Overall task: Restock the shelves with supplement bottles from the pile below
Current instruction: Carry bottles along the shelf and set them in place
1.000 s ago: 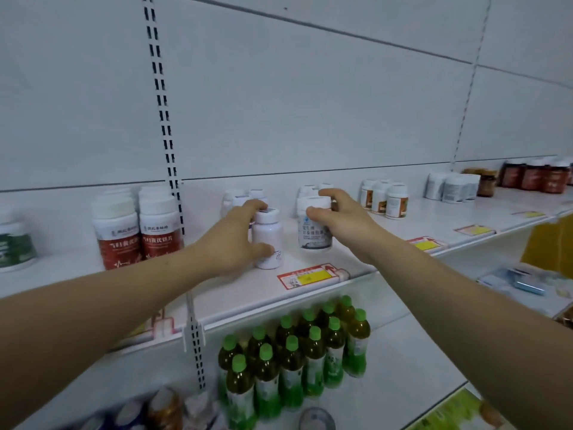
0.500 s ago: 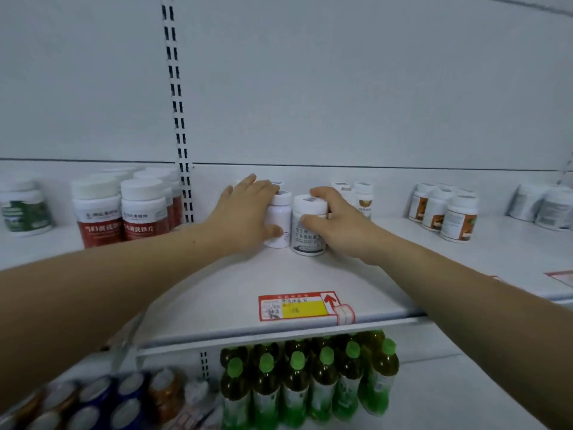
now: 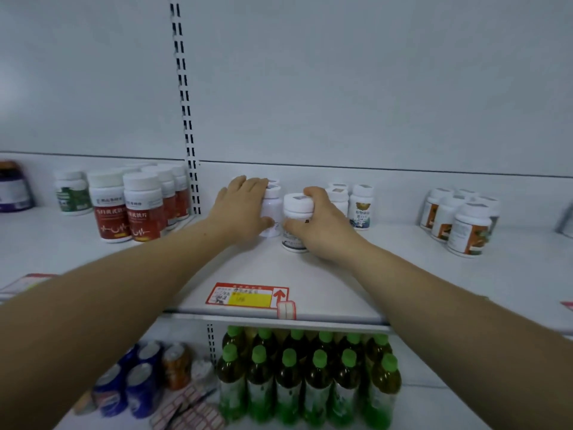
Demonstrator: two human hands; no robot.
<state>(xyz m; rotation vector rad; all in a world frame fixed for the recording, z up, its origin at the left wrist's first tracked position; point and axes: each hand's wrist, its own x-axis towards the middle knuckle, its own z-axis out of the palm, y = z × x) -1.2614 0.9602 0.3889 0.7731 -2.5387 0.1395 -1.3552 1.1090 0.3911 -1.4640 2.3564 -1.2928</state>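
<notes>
The left hand [image 3: 240,209] grips one white bottle [image 3: 270,209] and the right hand [image 3: 322,225] another bottle [image 3: 294,221]. Probably they are held so to seat them in rows (both stand upright on the shelf [image 3: 310,274]).

White panelled back wall [image 3: 341,82] rose behind a white metal shelf [image 3: 310,274], split by a slotted upright rail [image 3: 183,103]; a lower shelf [image 3: 412,395] sat beneath in flat, even light

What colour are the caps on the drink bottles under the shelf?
Green caps, clearest in the head view, on the lower shelf.
</notes>
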